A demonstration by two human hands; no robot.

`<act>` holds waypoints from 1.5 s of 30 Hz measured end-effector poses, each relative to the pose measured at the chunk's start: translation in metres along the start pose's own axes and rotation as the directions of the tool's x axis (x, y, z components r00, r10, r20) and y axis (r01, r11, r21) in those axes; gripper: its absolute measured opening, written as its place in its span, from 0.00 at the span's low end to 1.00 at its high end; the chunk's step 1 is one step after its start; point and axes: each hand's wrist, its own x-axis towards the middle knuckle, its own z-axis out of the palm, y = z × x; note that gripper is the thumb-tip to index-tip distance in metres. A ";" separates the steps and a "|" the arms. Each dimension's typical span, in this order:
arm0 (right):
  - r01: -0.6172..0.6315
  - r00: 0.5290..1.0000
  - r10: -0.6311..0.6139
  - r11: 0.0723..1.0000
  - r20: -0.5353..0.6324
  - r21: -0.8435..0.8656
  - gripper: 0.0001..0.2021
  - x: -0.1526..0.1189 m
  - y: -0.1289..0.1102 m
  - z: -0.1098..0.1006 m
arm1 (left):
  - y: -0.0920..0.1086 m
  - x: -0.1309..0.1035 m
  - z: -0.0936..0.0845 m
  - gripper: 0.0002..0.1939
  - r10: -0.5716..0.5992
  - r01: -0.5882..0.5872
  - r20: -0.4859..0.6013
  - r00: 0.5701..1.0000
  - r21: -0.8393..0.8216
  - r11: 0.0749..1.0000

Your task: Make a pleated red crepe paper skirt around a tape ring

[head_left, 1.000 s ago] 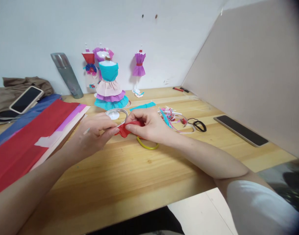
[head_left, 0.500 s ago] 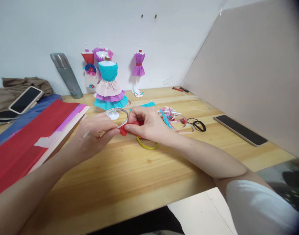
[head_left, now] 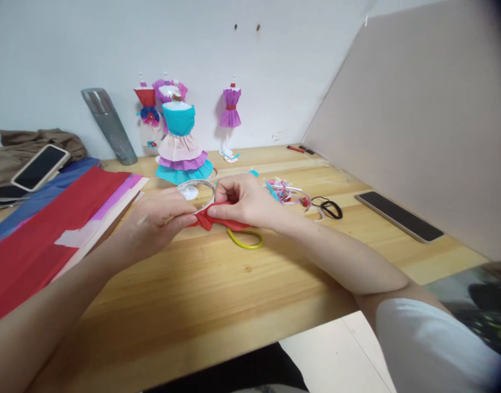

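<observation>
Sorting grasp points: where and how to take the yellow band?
Likely pinch the yellow band at its near arc, from the person's side: it lies low on the table, that arc bare, while the red strip and right hand crowd its far side.

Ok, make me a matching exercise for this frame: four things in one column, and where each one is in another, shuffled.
Things
1. red strip
2. bottle
3. yellow loop
4. black band

Places
A. left of the small dresses
B. right of the colourful scraps
C. pinched by left hand and right hand
D. below the right hand in the picture

Right pairs: 1-C, 2-A, 3-D, 4-B
</observation>
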 end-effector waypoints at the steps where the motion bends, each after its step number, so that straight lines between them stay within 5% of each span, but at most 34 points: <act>1: 0.005 1.000 -0.005 1.000 0.021 -0.013 0.13 0.000 0.000 -0.003 | -0.002 0.000 0.001 0.14 -0.029 0.029 -0.015 0.999 -0.027 0.999; 9: 0.015 0.999 -0.014 0.999 0.029 -0.039 0.09 0.000 -0.001 -0.007 | -0.005 0.001 0.004 0.12 -0.199 0.187 -0.057 0.978 -0.178 0.966; 24: 0.087 0.994 -0.086 0.996 0.072 -0.012 0.06 -0.003 -0.002 -0.006 | -0.002 0.001 0.001 0.15 0.041 -0.032 -0.056 0.998 0.161 0.986; 35: 0.028 0.997 -0.035 0.996 0.074 0.087 0.05 -0.005 -0.005 -0.002 | -0.001 -0.001 0.002 0.13 0.060 -0.049 -0.093 0.994 0.120 0.992; 45: 0.098 0.994 -0.097 0.995 -0.049 0.009 0.06 -0.003 0.002 0.000 | 0.002 0.000 0.001 0.08 0.060 -0.055 -0.098 0.993 0.061 0.997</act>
